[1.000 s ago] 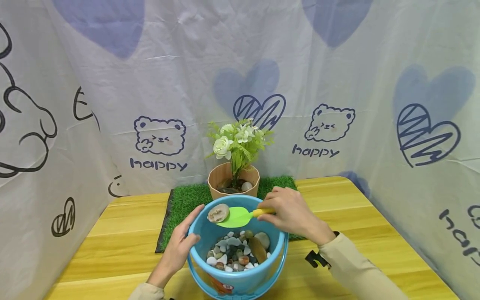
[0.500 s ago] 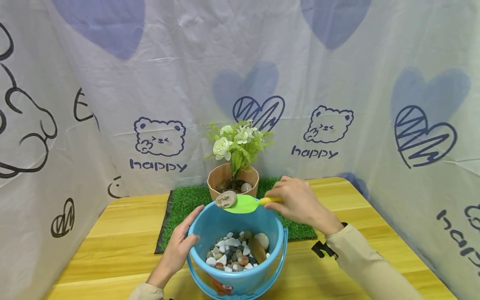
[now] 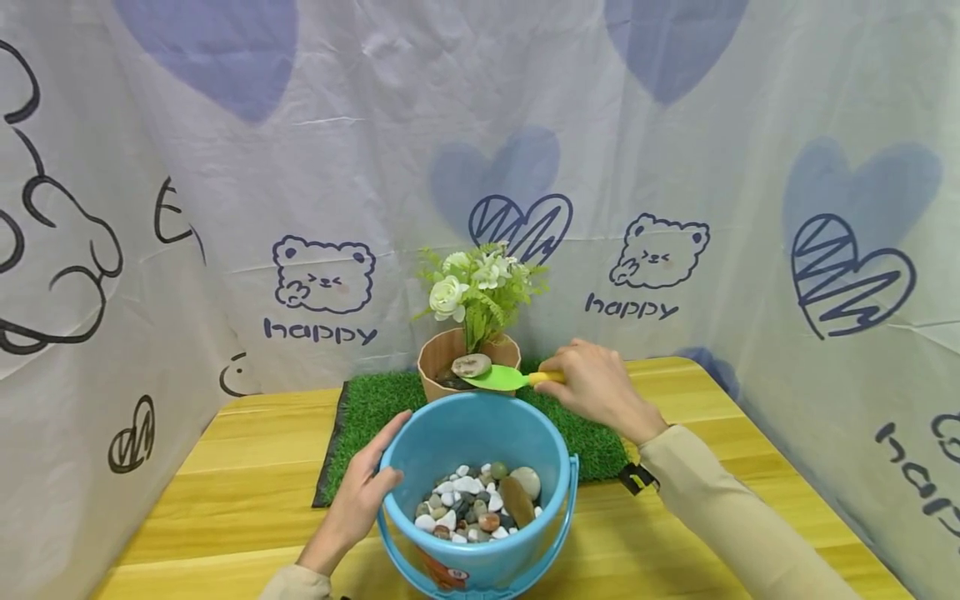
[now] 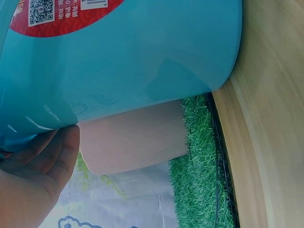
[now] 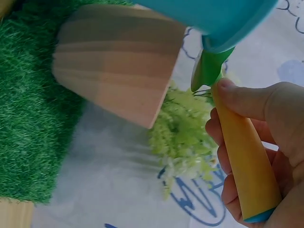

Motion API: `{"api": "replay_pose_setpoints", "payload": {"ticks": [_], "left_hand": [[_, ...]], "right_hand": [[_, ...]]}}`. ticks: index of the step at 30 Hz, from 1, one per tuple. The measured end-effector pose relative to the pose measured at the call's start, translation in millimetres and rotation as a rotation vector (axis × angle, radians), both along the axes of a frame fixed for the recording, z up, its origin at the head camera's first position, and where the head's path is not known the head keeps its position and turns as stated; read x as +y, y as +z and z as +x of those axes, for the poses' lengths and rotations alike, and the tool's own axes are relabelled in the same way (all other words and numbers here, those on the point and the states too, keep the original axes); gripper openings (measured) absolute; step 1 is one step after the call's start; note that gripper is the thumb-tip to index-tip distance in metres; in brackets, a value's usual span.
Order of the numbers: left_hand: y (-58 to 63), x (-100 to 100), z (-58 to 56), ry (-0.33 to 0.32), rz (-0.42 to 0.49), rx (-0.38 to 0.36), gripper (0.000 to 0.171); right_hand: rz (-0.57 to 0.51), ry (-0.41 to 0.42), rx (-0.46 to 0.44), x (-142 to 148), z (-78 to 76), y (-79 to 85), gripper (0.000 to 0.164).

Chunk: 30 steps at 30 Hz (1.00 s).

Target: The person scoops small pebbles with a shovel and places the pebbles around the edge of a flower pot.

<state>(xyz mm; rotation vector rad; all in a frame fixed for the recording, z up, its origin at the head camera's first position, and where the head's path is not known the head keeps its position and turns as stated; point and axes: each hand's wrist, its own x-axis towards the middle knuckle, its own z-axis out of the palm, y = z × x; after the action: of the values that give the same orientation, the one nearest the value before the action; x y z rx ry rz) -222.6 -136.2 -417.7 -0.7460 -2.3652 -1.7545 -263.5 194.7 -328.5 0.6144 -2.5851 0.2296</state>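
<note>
My right hand (image 3: 596, 387) grips the yellow handle (image 5: 249, 161) of a small toy shovel with a green blade (image 3: 498, 378). On the blade's tip lies a pale, flattish stone (image 3: 472, 365), over the opening of a tan flowerpot (image 3: 435, 357). White flowers and green leaves (image 3: 476, 287) stand in the pot, with dark stones inside. My left hand (image 3: 363, 492) holds the rim of a light blue bucket (image 3: 480, 575) at its left side; the left wrist view has its fingers against the outer wall. Mixed pebbles (image 3: 468, 504) cover the bucket's bottom.
Behind the bucket, the pot stands on a green artificial-grass mat (image 3: 375, 396). Everything rests on a yellow wooden table (image 3: 247, 467). A printed white curtain (image 3: 337, 183) closes off the back and sides. The bucket's handle (image 3: 572, 508) hangs down in front.
The shovel with its stone has moved up and away, from above the bucket to over the flowerpot. My left hand stays at the bucket's rim.
</note>
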Motion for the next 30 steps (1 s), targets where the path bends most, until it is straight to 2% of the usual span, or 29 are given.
{"api": "replay_pose_setpoints", "payload": {"ticks": [6, 13, 24, 30], "left_hand": [[-1.5, 0.7, 0.0, 0.003, 0.002, 0.013, 0.071], [-1.5, 0.5, 0.6, 0.007, 0.005, 0.014, 0.071], [-1.9, 0.4, 0.0, 0.008, 0.006, 0.033, 0.07], [-0.8, 1.0, 1.1, 0.006, 0.012, 0.03, 0.07]], "right_hand": [[-0.024, -0.049, -0.096, 1.8, -11.8, -8.5, 0.027], [-0.036, -0.057, -0.133, 4.0, -18.9, -12.0, 0.027], [-0.135, -0.053, -0.24, 5.5, -21.7, -8.5, 0.021], [-0.183, -0.054, -0.269, 6.5, -21.3, -7.9, 0.021]]}}
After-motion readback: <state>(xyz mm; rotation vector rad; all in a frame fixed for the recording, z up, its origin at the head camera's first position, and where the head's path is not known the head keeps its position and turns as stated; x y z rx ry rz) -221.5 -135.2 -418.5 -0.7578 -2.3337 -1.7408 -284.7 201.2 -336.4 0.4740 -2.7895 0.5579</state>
